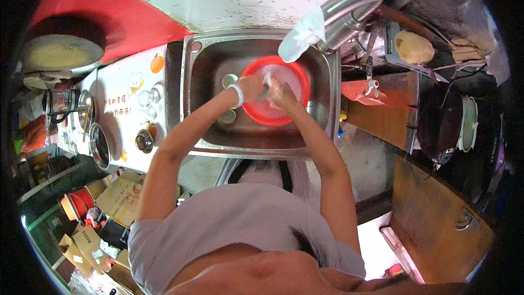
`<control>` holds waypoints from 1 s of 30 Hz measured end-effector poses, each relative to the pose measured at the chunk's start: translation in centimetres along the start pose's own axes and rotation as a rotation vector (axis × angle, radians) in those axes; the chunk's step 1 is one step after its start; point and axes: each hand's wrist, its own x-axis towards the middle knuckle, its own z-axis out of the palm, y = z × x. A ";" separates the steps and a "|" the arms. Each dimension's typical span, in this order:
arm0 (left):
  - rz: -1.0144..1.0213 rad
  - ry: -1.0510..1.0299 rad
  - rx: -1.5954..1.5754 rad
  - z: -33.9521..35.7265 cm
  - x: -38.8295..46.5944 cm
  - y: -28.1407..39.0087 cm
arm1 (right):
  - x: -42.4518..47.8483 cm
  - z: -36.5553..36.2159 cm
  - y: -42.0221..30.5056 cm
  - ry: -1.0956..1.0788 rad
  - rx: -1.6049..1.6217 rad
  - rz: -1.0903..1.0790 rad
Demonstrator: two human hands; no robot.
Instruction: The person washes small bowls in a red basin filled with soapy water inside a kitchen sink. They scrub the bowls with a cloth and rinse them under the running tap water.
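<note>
A red plastic basin of cloudy, sudsy water sits in a stainless-steel sink. Over the basin my left hand, with a white band at the wrist, meets my right hand. Between them is a small whitish item, perhaps a cloth; my fingers and blur hide its shape. Something greyish, possibly glass, shows under my left fingers, too unclear to name. Left of the basin, a small round cup stands near my left wrist. Another cup lies closer to me on the sink floor.
A steel faucet with a pale cloth-like cover on its spout overhangs the basin's far right. On the left counter are clear glasses, a dark glass bowl and steel pans. A sponge-like block rests at right.
</note>
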 end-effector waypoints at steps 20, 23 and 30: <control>-0.098 0.006 0.096 4.0 -9.5 -10.8 | 3.1 1.2 6.6 -0.364 -0.541 0.407; -0.255 -0.075 0.105 7.7 -7.9 -12.4 | 3.4 2.8 9.8 -0.351 -0.481 0.580; -0.391 -0.149 0.099 11.0 -6.2 -13.6 | 2.4 4.5 9.5 -0.364 -0.451 0.562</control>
